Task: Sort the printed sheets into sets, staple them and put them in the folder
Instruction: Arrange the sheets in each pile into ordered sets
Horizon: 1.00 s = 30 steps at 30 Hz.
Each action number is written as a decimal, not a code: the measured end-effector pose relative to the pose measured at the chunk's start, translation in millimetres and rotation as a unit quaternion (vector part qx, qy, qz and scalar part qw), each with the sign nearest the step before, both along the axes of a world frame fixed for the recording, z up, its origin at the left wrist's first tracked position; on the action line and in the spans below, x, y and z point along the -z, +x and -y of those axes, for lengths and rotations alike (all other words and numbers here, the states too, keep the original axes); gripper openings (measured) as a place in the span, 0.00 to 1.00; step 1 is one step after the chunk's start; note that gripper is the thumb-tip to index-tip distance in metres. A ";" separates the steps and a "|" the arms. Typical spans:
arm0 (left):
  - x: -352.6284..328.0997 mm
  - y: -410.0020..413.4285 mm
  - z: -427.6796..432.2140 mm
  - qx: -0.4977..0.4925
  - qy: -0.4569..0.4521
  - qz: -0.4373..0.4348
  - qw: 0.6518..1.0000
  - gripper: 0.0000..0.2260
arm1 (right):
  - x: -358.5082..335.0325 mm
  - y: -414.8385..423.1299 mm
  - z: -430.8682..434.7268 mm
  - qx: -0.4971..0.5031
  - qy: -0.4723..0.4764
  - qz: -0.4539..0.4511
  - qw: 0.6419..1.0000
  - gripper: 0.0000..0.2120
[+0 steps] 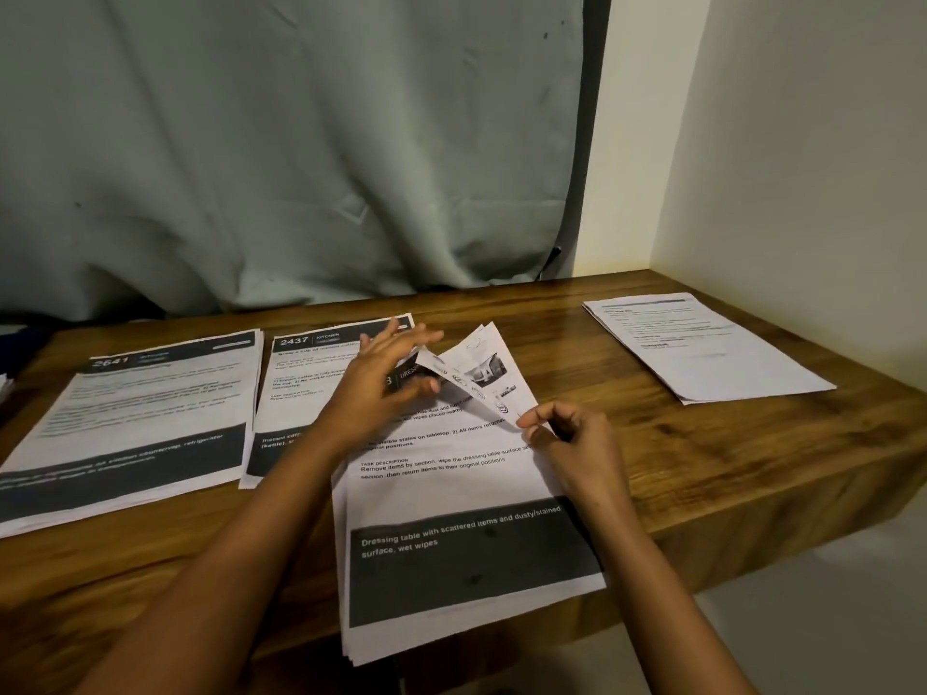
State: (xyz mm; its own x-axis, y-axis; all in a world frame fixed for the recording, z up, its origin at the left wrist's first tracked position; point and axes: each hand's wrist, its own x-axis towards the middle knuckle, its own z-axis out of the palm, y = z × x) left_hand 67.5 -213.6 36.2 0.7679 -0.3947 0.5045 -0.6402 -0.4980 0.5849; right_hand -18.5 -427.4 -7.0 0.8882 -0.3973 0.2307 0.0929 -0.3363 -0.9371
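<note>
- Four piles of printed sheets lie on the desk (702, 469). The dressing-table pile (466, 499) is nearest and overhangs the front edge, so a tug could slide it off.
- The right hand's (577, 443) grip pinches the top sheet's folded-up corner (476, 373); a hard pull may crease or tear it.
- The left hand (381, 388) is spread over the pile and grips nothing; unpinned lower sheets may drag onto the 2437 pile (301, 393).

Right hand (572, 443) pinches the top sheet (481, 378) of the near stack (451, 499) at its right edge, far corner curled up. Left hand (376, 393), fingers straight and spread, is just beside the fold. The 2641 stack (145, 408), 2437 stack (301, 378) and far-right stack (712, 348) lie on the wooden worktop (702, 469).
</note>
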 end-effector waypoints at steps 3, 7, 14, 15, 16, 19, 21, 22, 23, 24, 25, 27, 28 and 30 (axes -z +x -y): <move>4.8 3.4 -0.5 -0.015 -0.026 0.012 0.999 0.13 | -2.2 -2.3 -0.2 -0.004 -0.011 -0.002 1.000 0.09; 3.0 -0.1 -2.3 -0.025 -0.052 0.024 0.998 0.10 | -9.8 -4.3 -0.2 -0.031 0.007 0.008 0.999 0.11; 5.3 -3.5 -9.3 0.003 -0.003 0.009 1.000 0.14 | -14.1 -1.4 0.5 -0.042 -0.055 -0.030 0.997 0.22; 5.3 -4.0 -10.4 0.004 0.005 0.008 1.000 0.14 | -13.7 -1.9 0.1 -0.041 -0.060 -0.028 0.997 0.20; 4.5 -4.8 -10.8 0.001 0.006 0.006 1.000 0.14 | -13.1 -2.0 -0.2 -0.037 -0.062 -0.026 0.997 0.19; -1.6 -13.4 -7.6 -0.014 -0.010 -0.007 1.000 0.15 | -11.2 -2.3 -0.6 -0.029 -0.062 -0.013 0.998 0.17; -2.8 -17.0 -6.9 -0.028 -0.006 -0.021 0.999 0.19 | -9.8 -2.0 -0.5 -0.013 -0.071 -0.004 0.997 0.15; -1.8 -15.9 -7.7 -0.029 -0.003 -0.033 0.999 0.21 | -9.5 -2.3 -0.5 -0.006 -0.075 0.001 0.997 0.14; -1.8 -16.0 -8.8 -0.030 -0.002 -0.047 0.998 0.24 | -9.2 -2.6 -0.8 -0.002 -0.077 0.004 0.997 0.14; 1.2 -11.9 -11.2 -0.032 -0.002 -0.066 0.997 0.27 | -9.3 -3.3 -1.4 0.001 -0.081 0.009 0.997 0.15; 2.8 -9.2 -13.0 -0.032 0.005 -0.079 0.996 0.29 | -9.9 -4.0 -2.2 0.003 -0.088 0.012 0.996 0.17; 6.4 -4.1 -15.0 -0.028 0.019 -0.084 0.996 0.32 | -11.4 -5.4 -3.9 0.010 -0.103 0.013 0.995 0.19; 8.1 -2.0 -15.3 -0.021 0.023 -0.079 0.996 0.33 | -12.3 -5.8 -4.5 0.012 -0.112 0.012 0.994 0.19; 9.8 -0.2 -15.7 -0.011 0.028 -0.072 0.997 0.33 | -14.0 -6.8 -5.0 0.016 -0.133 0.002 0.991 0.19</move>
